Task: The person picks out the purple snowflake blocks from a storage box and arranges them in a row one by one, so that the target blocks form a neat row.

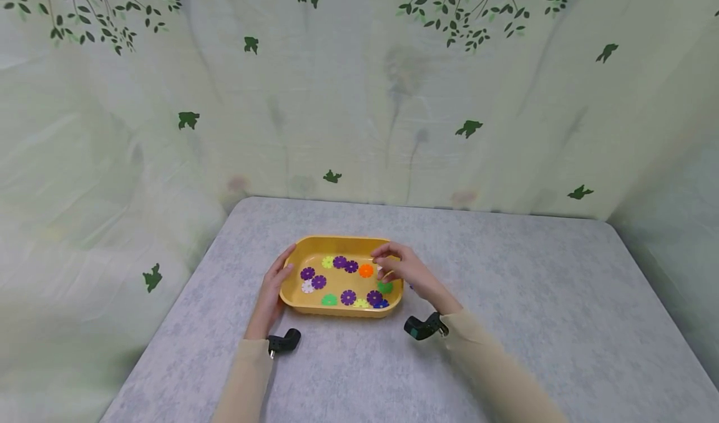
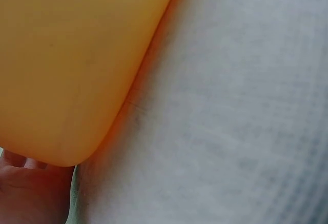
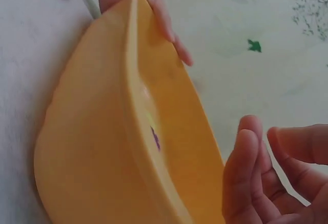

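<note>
A yellow tray with rounded corners stands on the table, holding flower-shaped pieces in purple, white, green, yellow, orange and blue. My left hand grips its left end, thumb over the rim and fingers along the outside wall. In the left wrist view the tray's wall fills the upper left, and only part of the hand shows below it. Over the tray's right end hovers my right hand, fingers loosely bent. No piece shows between its fingers in the right wrist view. Beneath it lie an orange piece and a green piece.
The grey table extends around the tray. A leaf-printed curtain hangs behind and at both sides. Dark wrist cameras sit on both wrists, the right one in front of the tray's near right corner.
</note>
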`<action>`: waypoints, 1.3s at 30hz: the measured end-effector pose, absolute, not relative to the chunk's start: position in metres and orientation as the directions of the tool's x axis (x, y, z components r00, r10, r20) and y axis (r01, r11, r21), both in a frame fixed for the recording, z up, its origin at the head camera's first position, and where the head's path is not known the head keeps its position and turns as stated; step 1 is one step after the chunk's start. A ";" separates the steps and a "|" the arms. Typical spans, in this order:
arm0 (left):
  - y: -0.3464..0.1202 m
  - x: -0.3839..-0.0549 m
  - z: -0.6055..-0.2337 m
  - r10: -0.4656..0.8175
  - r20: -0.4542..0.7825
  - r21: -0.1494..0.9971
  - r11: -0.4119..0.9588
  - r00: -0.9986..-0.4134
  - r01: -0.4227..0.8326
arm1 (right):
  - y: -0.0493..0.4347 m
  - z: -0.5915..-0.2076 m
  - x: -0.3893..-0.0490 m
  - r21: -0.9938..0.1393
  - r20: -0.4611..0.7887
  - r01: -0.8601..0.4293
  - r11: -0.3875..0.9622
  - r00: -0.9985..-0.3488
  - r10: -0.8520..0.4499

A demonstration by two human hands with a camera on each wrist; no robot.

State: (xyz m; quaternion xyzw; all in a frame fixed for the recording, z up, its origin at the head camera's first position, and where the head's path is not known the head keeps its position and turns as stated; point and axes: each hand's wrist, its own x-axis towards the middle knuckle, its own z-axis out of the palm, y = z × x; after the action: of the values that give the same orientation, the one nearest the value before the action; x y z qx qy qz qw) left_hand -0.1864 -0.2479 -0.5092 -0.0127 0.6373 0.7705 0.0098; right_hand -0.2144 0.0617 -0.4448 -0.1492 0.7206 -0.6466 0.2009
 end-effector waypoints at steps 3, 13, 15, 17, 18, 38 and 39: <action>-0.248 -0.186 -0.510 -0.005 -0.036 0.982 -0.188 -0.999 -0.034 | 0.046 -0.449 -0.214 -0.990 -0.105 0.037 0.139 -0.844 -0.527; -0.248 -0.186 -0.511 -0.012 -0.030 0.980 -0.195 -0.999 -0.027 | 0.012 -0.465 -0.214 -0.964 -0.234 0.091 0.251 -0.740 -0.631; -0.248 -0.185 -0.511 -0.012 -0.028 0.980 -0.199 -1.000 -0.025 | 0.009 -0.467 -0.213 -0.952 -0.276 0.116 0.282 -0.722 -0.634; -0.248 -0.185 -0.511 -0.011 -0.029 0.979 -0.200 -1.000 -0.027 | 0.006 -0.471 -0.213 -0.944 -0.296 0.119 0.307 -0.715 -0.634; -0.248 -0.185 -0.511 -0.010 -0.030 0.979 -0.202 -1.000 -0.027 | 0.005 -0.471 -0.212 -0.940 -0.305 0.121 0.319 -0.714 -0.631; -0.247 -0.187 -0.510 -0.018 -0.031 0.978 -0.209 -0.999 -0.026 | -0.005 -0.473 -0.208 -0.883 -0.245 -0.118 0.455 -0.711 -0.659; -0.247 -0.187 -0.510 -0.015 -0.029 0.977 -0.212 -0.999 -0.025 | -0.006 -0.473 -0.208 -0.876 -0.243 -0.135 0.463 -0.706 -0.665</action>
State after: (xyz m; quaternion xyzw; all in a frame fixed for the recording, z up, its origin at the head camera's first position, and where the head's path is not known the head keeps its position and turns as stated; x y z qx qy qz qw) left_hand -0.1869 -0.2465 -0.5102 -0.0158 0.6277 0.7783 0.0033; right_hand -0.2079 -0.0055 -0.4728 -0.2488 0.8042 -0.4543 0.2915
